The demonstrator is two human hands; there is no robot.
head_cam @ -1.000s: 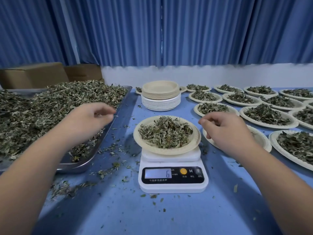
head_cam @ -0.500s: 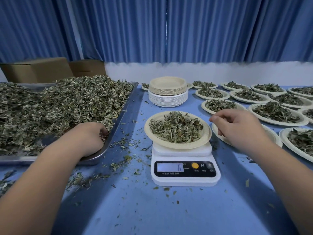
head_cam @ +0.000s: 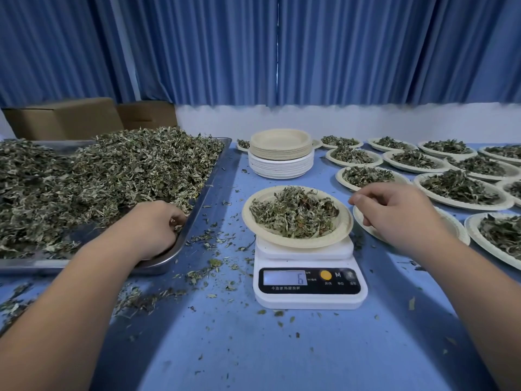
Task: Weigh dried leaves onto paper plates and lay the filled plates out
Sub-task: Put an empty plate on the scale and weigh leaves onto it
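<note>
A paper plate [head_cam: 298,242] heaped with dried leaves [head_cam: 293,213] sits on the white kitchen scale [head_cam: 310,294], whose display reads 6. To the left, a steel tray [head_cam: 203,197] holds a big pile of dried leaves [head_cam: 98,179]. My left hand [head_cam: 155,228] is down in the tray's near right corner, fingers curled into leaves there. My right hand [head_cam: 394,214] hovers just right of the weighed plate, fingers loosely curled, holding nothing that shows, partly covering a paper plate [head_cam: 455,228] lying behind it.
A stack of empty plates [head_cam: 282,158] stands behind the scale. Several filled plates [head_cam: 462,189] cover the table's right side up to the wall. Leaf crumbs [head_cam: 208,269] litter the blue table between tray and scale. Cardboard boxes [head_cam: 64,118] sit behind the tray.
My left hand dropped from above the tray into its near right corner and curled into the leaves. My right hand stayed beside the plate. The scale still reads 6.
</note>
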